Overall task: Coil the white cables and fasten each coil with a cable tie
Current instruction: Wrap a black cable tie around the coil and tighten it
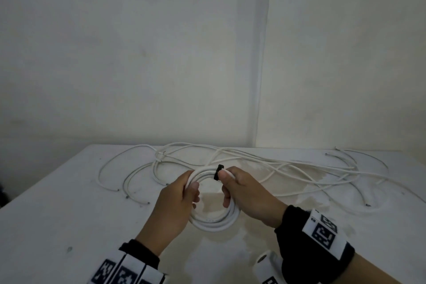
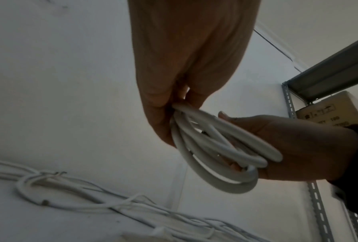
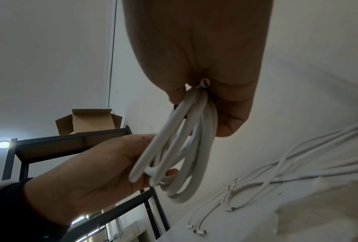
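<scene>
A white cable coil [image 1: 213,222] of several loops is held above the white table [image 1: 69,214] between both hands. My left hand [image 1: 182,193] grips the coil's left side, thumb over the loops. My right hand [image 1: 237,188] grips the right side, and its thumb presses beside a black cable tie [image 1: 218,172] wrapped round the top of the coil. The left wrist view shows the coil [image 2: 221,152] running from my left hand [image 2: 174,98] into the right hand [image 2: 294,147]. In the right wrist view the coil [image 3: 180,147] hangs between my right hand [image 3: 205,81] and left hand [image 3: 103,165].
Several loose white cables [image 1: 276,166] lie tangled across the far half of the table, against the wall. A small white roll [image 1: 265,263] sits near the front edge by my right wrist. A metal shelf [image 3: 70,144] with a cardboard box [image 3: 91,121] stands off to the side.
</scene>
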The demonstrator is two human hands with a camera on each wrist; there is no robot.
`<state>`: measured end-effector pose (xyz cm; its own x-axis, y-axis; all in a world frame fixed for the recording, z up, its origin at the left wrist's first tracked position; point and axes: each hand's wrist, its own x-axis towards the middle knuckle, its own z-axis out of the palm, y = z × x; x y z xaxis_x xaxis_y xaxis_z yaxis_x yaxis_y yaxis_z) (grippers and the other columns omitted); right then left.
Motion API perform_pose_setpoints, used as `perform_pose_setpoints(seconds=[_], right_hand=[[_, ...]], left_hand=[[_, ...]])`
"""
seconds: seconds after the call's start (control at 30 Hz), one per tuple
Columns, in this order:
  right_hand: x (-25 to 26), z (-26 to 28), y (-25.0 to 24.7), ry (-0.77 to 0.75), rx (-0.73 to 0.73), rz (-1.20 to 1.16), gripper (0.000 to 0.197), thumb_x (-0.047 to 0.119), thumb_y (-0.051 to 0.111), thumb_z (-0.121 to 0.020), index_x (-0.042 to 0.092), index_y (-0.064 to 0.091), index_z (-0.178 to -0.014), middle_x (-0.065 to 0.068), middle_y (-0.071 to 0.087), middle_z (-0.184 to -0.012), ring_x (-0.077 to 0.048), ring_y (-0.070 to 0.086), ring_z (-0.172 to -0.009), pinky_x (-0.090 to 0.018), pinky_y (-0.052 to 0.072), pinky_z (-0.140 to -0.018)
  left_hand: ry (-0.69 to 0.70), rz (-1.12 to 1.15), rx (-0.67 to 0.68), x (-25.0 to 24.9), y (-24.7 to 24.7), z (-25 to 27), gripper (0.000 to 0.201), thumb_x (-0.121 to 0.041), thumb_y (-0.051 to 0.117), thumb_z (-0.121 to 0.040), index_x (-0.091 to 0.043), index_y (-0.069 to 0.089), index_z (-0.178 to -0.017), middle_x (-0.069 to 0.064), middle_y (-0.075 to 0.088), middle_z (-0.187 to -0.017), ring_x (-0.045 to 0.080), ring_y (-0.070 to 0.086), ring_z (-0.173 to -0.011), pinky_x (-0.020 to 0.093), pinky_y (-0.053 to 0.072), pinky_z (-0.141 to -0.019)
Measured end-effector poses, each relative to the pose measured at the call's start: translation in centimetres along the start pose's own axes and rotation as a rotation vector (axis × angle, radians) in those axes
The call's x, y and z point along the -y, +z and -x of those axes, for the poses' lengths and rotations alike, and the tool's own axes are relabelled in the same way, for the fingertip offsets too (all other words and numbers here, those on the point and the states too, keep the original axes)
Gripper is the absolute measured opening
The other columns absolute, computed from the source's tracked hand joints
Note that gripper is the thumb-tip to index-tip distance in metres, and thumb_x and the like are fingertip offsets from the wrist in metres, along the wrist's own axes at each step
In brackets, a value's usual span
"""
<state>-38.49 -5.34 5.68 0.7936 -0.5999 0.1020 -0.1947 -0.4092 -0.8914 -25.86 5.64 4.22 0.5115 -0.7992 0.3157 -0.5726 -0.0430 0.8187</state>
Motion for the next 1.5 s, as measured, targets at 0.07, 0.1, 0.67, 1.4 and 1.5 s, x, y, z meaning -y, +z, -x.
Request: perform_pose_setpoints(seconds=[0.07,0.1,0.67,1.4,1.5], right_hand=[[0.4,-0.9,1.3,-0.005,0.001,-0.010,0.029,0.041,0.035,-0.097,0.018,0.046,-0.083,0.005,0.053,-0.067,0.001,0.053,-0.052,-0.012,0.038,-0.054],[0.6,-1.4,1.9,-0.005,0.000,-0.016,0.028,0.040,0.035,-0.097,0.020,0.045,-0.081,0.004,0.053,-0.067,0.004,0.051,-0.048,-0.009,0.036,-0.051],[2.6,-8.9,11.3,0.068,0.158,-0.040,0.033,0.041,0.033,-0.098,0.019,0.052,-0.113,0.005,0.058,-0.103,-0.008,0.059,-0.084,-0.018,0.042,-0.071],[4.0,-12.4,20.4,0.186,0.485,0.059,0.055,0.035,0.043,-0.096,0.011,0.029,-0.144,-0.006,0.040,-0.144,-0.019,0.041,-0.130,-0.035,0.031,-0.111],[3.2,-13.1,18.6,0.182,0.423,0.082,0.059,0.038,0.045,-0.095,0.012,0.027,-0.145,-0.004,0.041,-0.142,-0.015,0.043,-0.126,-0.027,0.034,-0.105]], left_hand=[[-0.030,0.045,-0.054,0.4,-0.8,0.1,0.022,-0.018,0.038,-0.098,-0.017,0.058,-0.107,-0.001,0.057,-0.075,0.011,0.059,-0.071,0.014,0.049,-0.063],[-0.062,0.081,-0.074,0.6,-1.3,0.0,0.022,-0.019,0.036,-0.099,-0.016,0.058,-0.103,0.000,0.055,-0.074,0.012,0.058,-0.070,0.013,0.049,-0.061],[-0.204,0.186,-0.253,9.2,-10.4,-1.8,0.024,-0.003,0.054,-0.090,-0.020,0.068,-0.096,-0.011,0.070,-0.074,-0.004,0.064,-0.066,0.015,0.053,-0.069],[-0.656,0.052,-0.188,17.6,-20.6,-1.9,0.019,-0.008,0.047,-0.096,-0.007,0.065,-0.100,0.010,0.064,-0.072,0.019,0.056,-0.063,0.024,0.043,-0.058],[-0.691,-0.009,-0.192,18.8,-22.0,-2.3,0.021,-0.008,0.046,-0.096,-0.004,0.066,-0.102,0.009,0.063,-0.070,0.021,0.055,-0.063,0.024,0.043,-0.059]])
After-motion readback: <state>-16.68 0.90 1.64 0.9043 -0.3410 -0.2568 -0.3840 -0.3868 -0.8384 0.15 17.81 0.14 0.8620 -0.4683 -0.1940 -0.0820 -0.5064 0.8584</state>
